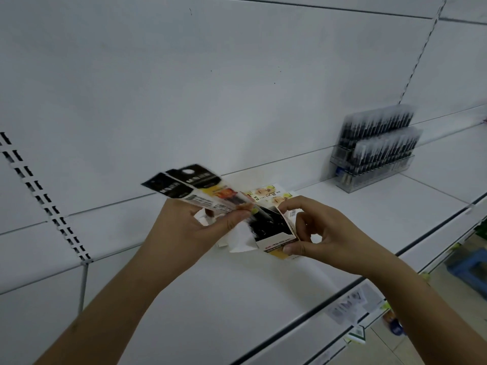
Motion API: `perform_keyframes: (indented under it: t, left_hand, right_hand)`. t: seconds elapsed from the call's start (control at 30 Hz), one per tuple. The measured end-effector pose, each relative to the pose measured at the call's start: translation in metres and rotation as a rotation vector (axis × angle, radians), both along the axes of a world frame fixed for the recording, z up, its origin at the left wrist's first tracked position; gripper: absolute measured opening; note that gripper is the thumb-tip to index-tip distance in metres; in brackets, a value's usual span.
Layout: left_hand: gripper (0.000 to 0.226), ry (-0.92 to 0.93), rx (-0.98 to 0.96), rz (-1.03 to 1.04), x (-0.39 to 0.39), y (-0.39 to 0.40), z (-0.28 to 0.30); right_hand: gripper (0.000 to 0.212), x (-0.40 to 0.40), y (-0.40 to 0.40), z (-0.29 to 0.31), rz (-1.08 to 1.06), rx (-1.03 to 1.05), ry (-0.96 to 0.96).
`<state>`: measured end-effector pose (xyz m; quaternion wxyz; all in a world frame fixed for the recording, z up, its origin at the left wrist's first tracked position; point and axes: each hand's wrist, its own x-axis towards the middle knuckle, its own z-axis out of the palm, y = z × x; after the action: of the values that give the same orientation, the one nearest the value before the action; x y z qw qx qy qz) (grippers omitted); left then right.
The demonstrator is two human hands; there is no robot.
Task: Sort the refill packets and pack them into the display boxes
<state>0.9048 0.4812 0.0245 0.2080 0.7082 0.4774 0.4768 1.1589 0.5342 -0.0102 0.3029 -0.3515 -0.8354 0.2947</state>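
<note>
My left hand (184, 227) grips a small fan of refill packets (192, 188) with black header cards, held above the white shelf (184, 299). Their lower ends point into an open cardboard display box (274, 230), white and yellow with a dark inside, which lies on the shelf. My right hand (324, 233) pinches that box at its near right corner, thumb low on the front flap and fingers curled over the top edge. More packets show dark inside the box.
A clear display box (374, 164) packed with several rows of black refill packets stands at the back right of the shelf. The white back panel (210, 75) rises behind. Price labels (350, 309) hang on the shelf's front edge; a blue stool (469, 267) stands below right.
</note>
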Motion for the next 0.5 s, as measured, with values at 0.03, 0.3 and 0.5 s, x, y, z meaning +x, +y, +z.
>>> perform_keyframes:
  t: [0.03, 0.3, 0.5]
  left_hand:
    - [0.028, 0.009, -0.020, 0.002, 0.003, 0.001, 0.000]
    - [0.029, 0.007, -0.073, -0.026, 0.007, -0.005, 0.010]
    - [0.018, -0.124, -0.301, 0.054, 0.017, -0.026, 0.031]
  right_hand:
    - [0.052, -0.001, 0.000, 0.000, -0.002, 0.006, -0.002]
    - [0.052, 0.000, 0.000, -0.001, -0.015, -0.008, 0.009]
    - [0.055, 0.001, -0.003, 0.000, -0.003, 0.005, 0.005]
